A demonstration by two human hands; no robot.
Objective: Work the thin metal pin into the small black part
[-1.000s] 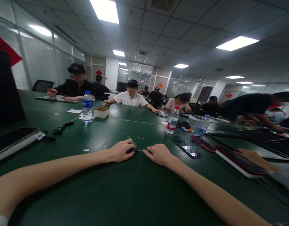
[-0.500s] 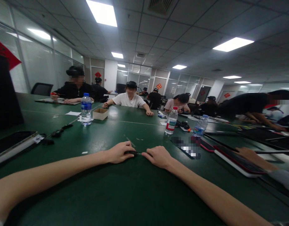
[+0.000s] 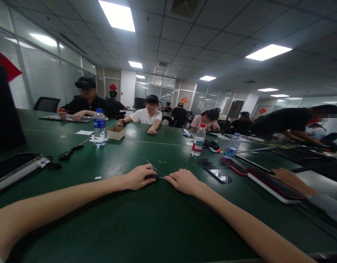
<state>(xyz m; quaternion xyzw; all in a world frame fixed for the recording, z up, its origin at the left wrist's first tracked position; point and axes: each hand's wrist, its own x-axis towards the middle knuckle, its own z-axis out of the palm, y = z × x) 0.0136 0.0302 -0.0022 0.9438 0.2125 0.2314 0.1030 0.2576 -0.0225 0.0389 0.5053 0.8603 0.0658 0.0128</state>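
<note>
Near the middle of the green table [image 3: 146,226], my left hand [image 3: 139,177] is closed around a small black object [image 3: 154,177], its kind too small to make out. A thin, pale strip or rod runs from its right end towards my other hand. My right hand [image 3: 183,180] is closed, with thumb and forefinger pinched at that strip's far end. The fingers hide part of both ends. Both forearms lie low over the tabletop.
A bottle with a blue cap [image 3: 99,128] and an open cardboard box [image 3: 116,133] stand ahead left. A red-capped bottle [image 3: 198,140] and another bottle [image 3: 231,146] stand right. A co-worker's hand [image 3: 291,180] lies near a red-edged device [image 3: 278,182]. A person sits opposite.
The person opposite has drawn one hand inward along the table, to the left in view. The view has shifted slightly. My hands keep nearly the same pose.
</note>
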